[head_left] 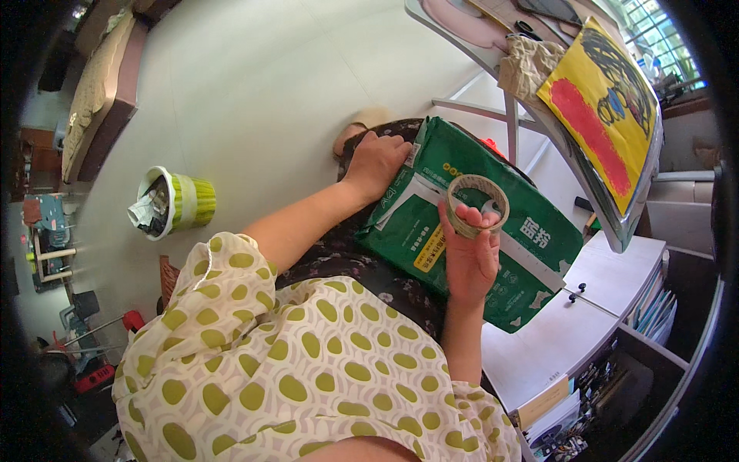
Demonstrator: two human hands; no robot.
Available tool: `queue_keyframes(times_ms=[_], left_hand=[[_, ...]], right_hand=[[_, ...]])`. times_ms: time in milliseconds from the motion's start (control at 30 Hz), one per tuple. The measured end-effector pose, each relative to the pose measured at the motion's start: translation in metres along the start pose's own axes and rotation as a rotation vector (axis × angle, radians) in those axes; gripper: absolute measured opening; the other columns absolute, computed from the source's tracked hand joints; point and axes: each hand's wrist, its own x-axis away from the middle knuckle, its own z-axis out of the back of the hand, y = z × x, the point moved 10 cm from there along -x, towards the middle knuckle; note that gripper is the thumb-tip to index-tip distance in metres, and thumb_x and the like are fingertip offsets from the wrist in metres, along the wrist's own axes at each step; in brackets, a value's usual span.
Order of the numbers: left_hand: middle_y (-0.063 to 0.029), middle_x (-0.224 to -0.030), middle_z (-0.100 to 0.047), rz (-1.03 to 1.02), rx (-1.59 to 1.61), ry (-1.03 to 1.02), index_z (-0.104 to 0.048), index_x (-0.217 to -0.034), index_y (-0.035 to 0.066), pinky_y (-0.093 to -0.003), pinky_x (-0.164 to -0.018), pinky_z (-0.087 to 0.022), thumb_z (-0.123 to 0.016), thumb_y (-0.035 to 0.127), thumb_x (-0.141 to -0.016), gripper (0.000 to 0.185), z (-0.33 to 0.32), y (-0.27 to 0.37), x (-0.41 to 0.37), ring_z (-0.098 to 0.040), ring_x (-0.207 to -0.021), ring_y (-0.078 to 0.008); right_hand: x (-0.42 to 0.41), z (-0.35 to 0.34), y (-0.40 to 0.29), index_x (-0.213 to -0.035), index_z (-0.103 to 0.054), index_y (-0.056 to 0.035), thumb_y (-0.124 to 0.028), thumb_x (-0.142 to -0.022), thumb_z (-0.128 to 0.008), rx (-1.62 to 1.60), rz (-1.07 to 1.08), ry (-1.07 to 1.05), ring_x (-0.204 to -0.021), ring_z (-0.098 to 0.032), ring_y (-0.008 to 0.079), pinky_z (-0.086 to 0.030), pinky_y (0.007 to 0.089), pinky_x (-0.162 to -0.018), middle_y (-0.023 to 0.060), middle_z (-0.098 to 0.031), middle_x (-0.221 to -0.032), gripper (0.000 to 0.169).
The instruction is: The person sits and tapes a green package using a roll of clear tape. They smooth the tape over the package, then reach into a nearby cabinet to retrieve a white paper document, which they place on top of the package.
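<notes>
A green A4 paper packet (491,289), printed with writing, lies slanted across my lap. A pale strip (528,257) runs along it, and its end near my left hand shows a torn white patch. My left hand (378,161) grips the packet's far left edge with curled fingers. Above the packet, a roll of clear adhesive tape (454,189) is held in my right hand (473,254), with fingers passed through its ring. Whether a loose tape end hangs from the roll cannot be made out.
On the right, a folding table (620,231) bears a yellow painted sheet (583,115), crumpled brown paper (528,66) and scissors (526,29). Below it stand a white cabinet (542,352) and open compartments with papers. A green-and-white waste bin (199,202) stands on the floor to the left.
</notes>
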Motion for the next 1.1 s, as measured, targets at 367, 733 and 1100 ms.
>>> queue_keyframes(times_ms=[367, 733, 1100], left_hand=[[-0.0054, -0.086, -0.054, 0.145, 0.923, -0.177, -0.055, -0.093, 0.004, -0.0310, -0.077, -0.045, -0.053, 0.012, -0.088, 0.010, -0.036, 0.034, -0.019, -0.055, -0.085, -0.0166], [-0.0065, -0.116, -0.060, 0.597, 1.674, -0.382, -0.051, -0.125, 0.002, -0.0288, -0.088, -0.048, -0.050, 0.029, -0.096, 0.039, -0.111, 0.053, 0.005, -0.058, -0.102, -0.0158], [-0.0117, -0.125, -0.058, 1.014, 1.873, -0.666, -0.048, -0.130, 0.002, -0.0338, -0.092, -0.048, -0.047, 0.042, -0.096, 0.053, -0.120, 0.060, 0.030, -0.059, -0.107, -0.0206]], right_hand=[[0.022, 0.015, -0.043, -0.099, -0.049, -0.0131, -0.015, -0.093, -0.057, -0.219, 0.130, -0.017, -0.114, -0.058, 0.0201, -0.012, 0.0613, -0.112, 0.0060, -0.068, -0.109, 0.011], [0.023, 0.024, -0.057, -0.094, -0.050, -0.0130, -0.015, -0.091, -0.060, -0.356, 0.169, -0.030, -0.113, -0.059, 0.0211, -0.004, 0.0638, -0.112, 0.0044, -0.069, -0.106, 0.011], [0.018, 0.023, -0.050, -0.096, -0.049, -0.0127, -0.015, -0.092, -0.058, -0.326, 0.164, -0.015, -0.114, -0.058, 0.0211, -0.005, 0.0646, -0.112, 0.0037, -0.069, -0.107, 0.011]])
